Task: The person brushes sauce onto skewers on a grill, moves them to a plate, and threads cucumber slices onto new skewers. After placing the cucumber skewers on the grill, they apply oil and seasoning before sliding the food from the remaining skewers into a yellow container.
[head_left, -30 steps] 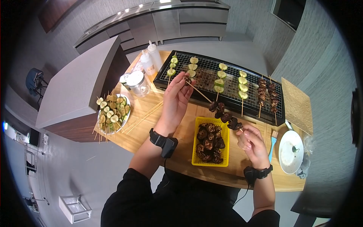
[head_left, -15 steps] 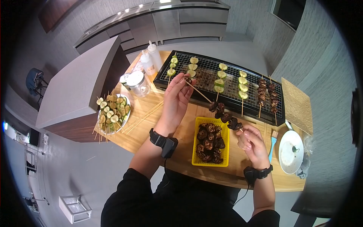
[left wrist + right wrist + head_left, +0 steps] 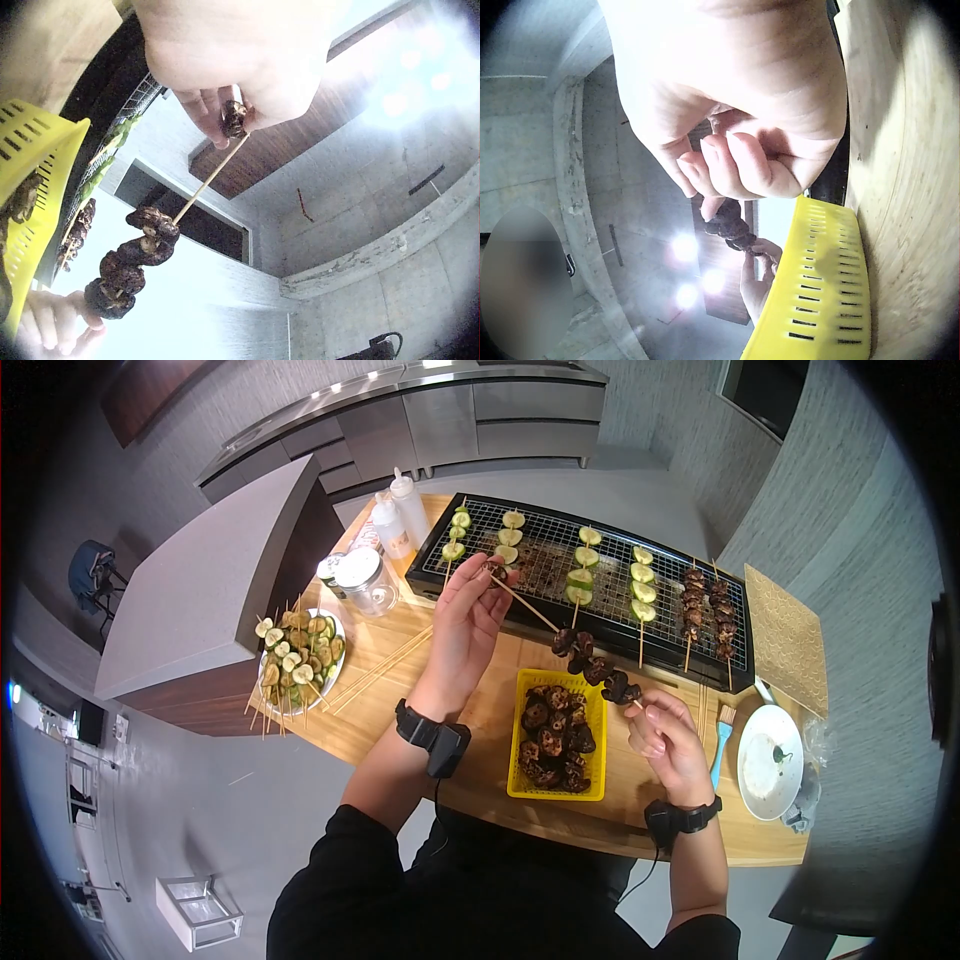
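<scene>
My left hand (image 3: 468, 628) pinches a dark brown mushroom piece (image 3: 495, 571) at the upper end of a wooden skewer (image 3: 530, 606). Several more dark mushroom pieces (image 3: 597, 668) are threaded toward the skewer's other end, with bare stick between them and the pinched one, as the left wrist view shows. My right hand (image 3: 672, 745) grips that lower end with curled fingers. The skewer slants above the yellow basket (image 3: 514, 760), which holds loose mushroom pieces (image 3: 552, 740), and in front of the grill.
A black grill (image 3: 570, 615) bears zucchini skewers (image 3: 641, 585) and dark skewers (image 3: 691, 610). At left are a plate of loaded skewers (image 3: 300, 660), bare sticks (image 3: 385, 668), a jar (image 3: 365, 580) and squeeze bottles (image 3: 391, 530). A blue brush (image 3: 722, 740) and white pan (image 3: 765, 785) lie right.
</scene>
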`<action>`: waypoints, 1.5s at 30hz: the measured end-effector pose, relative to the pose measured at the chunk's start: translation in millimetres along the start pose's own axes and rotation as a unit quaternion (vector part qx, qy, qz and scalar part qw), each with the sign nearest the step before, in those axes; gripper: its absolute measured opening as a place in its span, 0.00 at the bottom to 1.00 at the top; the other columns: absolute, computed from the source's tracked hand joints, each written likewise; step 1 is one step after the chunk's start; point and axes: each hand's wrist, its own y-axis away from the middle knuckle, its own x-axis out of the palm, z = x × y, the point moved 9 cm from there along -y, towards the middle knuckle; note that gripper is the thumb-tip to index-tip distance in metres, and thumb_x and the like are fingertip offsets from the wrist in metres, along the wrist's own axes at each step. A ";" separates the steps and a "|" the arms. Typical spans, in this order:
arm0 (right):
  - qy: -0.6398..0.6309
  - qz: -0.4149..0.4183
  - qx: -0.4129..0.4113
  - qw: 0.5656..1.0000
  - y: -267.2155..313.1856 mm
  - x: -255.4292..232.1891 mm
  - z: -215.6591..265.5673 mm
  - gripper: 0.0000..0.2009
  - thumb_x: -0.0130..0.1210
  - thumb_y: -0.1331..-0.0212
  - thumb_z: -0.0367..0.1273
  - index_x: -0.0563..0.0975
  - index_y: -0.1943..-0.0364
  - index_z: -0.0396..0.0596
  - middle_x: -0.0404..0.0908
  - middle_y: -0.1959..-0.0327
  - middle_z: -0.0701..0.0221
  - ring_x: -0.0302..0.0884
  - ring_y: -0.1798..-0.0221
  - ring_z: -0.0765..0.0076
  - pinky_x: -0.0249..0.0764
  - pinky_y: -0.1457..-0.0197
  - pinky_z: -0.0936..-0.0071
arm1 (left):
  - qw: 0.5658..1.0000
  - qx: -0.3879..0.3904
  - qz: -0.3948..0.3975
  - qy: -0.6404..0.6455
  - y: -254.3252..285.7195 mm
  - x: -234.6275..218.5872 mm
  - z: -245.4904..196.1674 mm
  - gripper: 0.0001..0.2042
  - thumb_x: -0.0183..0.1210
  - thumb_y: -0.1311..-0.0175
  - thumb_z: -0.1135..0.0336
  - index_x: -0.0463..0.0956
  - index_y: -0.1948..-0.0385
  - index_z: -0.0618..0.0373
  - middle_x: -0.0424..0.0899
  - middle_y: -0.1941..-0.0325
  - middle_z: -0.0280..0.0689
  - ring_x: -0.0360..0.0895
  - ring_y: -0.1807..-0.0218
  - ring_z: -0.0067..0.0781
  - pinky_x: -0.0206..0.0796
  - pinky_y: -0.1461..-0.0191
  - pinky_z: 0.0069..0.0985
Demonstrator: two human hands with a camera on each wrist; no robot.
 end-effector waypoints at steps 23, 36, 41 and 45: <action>0.011 -0.004 -0.001 1.000 0.1 2.8 1.5 0.11 0.57 0.28 0.30 0.79 0.52 0.32 0.65 0.83 0.81 0.55 0.81 0.87 0.52 0.74 0.82 | 1.000 -0.002 -0.006 0.006 -0.2 -2.3 0.6 0.14 0.55 0.23 0.72 0.73 0.40 0.57 0.82 0.40 0.37 0.81 0.38 0.37 0.72 0.32 0.30; 0.010 -0.002 -0.003 1.000 0.3 1.6 1.4 0.12 0.57 0.28 0.30 0.79 0.51 0.32 0.65 0.82 0.81 0.55 0.81 0.87 0.52 0.74 0.82 | 1.000 0.000 0.002 0.007 -1.0 -2.5 0.6 0.13 0.55 0.24 0.72 0.74 0.40 0.57 0.83 0.41 0.37 0.82 0.38 0.38 0.72 0.33 0.31; 0.012 0.001 -0.003 1.000 0.2 2.8 2.0 0.12 0.57 0.28 0.30 0.79 0.51 0.32 0.65 0.82 0.81 0.55 0.81 0.87 0.52 0.74 0.82 | 1.000 -0.001 0.002 0.008 -1.0 -2.0 0.4 0.13 0.55 0.24 0.73 0.74 0.41 0.56 0.83 0.41 0.37 0.82 0.38 0.37 0.72 0.33 0.30; 0.014 -0.001 -0.005 1.000 0.1 2.2 1.4 0.12 0.57 0.28 0.30 0.79 0.52 0.32 0.64 0.83 0.81 0.55 0.81 0.87 0.52 0.74 0.82 | 1.000 -0.002 0.003 0.011 -0.8 -1.8 0.3 0.13 0.55 0.24 0.73 0.74 0.41 0.56 0.83 0.41 0.37 0.82 0.39 0.37 0.73 0.34 0.30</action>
